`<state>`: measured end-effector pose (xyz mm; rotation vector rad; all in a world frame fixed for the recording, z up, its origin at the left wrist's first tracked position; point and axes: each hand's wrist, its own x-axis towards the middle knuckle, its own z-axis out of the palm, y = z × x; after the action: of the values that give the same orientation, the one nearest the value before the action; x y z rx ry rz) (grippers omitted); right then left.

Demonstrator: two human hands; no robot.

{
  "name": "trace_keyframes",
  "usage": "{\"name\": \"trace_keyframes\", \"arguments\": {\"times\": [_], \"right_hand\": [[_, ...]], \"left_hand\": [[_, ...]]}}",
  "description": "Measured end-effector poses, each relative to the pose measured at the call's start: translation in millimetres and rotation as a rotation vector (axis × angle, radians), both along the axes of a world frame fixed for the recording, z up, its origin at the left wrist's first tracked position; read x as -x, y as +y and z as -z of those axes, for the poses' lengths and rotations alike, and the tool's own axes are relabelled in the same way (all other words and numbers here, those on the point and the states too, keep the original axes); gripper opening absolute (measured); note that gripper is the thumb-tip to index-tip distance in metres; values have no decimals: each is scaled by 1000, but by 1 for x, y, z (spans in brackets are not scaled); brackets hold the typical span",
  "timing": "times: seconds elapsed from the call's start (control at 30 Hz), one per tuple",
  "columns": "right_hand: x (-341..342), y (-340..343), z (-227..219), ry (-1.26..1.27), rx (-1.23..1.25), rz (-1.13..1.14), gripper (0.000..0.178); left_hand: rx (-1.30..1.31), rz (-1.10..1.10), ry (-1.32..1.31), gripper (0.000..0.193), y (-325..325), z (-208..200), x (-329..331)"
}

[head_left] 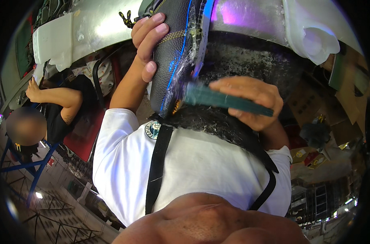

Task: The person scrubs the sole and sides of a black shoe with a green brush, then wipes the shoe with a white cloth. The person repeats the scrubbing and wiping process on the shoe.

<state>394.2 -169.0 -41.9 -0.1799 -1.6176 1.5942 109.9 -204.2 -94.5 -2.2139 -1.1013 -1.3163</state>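
Note:
A black leather shoe upper [168, 61] with yellow stitching and a blue line near its edge stands tilted in front of my chest. My left hand [150, 42] is closed around its far left side, fingers over the leather. Along the shoe's right edge runs a wet-looking, whitish strip. My right hand [254, 99] grips a flat green-handled brush [221, 99], blurred by motion. The brush's working end meets the lower part of that strip, and its bristles cannot be made out. Black and yellow laces [128, 19] stick out beyond my left fingers.
A shiny metal work surface [250, 20] lies beyond the shoe, with white plastic pieces [315, 42] hanging over its edge. A dark, stained apron [217, 124] covers my front. On the left, another person [58, 99] works beside a red seat [85, 136]. Cardboard [307, 101] stands at right.

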Motion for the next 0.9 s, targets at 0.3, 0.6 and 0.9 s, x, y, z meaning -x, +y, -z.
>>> {"name": "trace_keyframes", "arguments": {"times": [0.3,0.6,0.9], "right_hand": [[25,47,16,-151,358,283,28],[10,31,-1,48,-137,37,29],[21,55,16,-115,-23,296,20]], "left_hand": [[75,38,43,76,-2,-10,5],[62,93,45,80,0,-11,8],[-10,95,73,77,9,-9,8]]}}
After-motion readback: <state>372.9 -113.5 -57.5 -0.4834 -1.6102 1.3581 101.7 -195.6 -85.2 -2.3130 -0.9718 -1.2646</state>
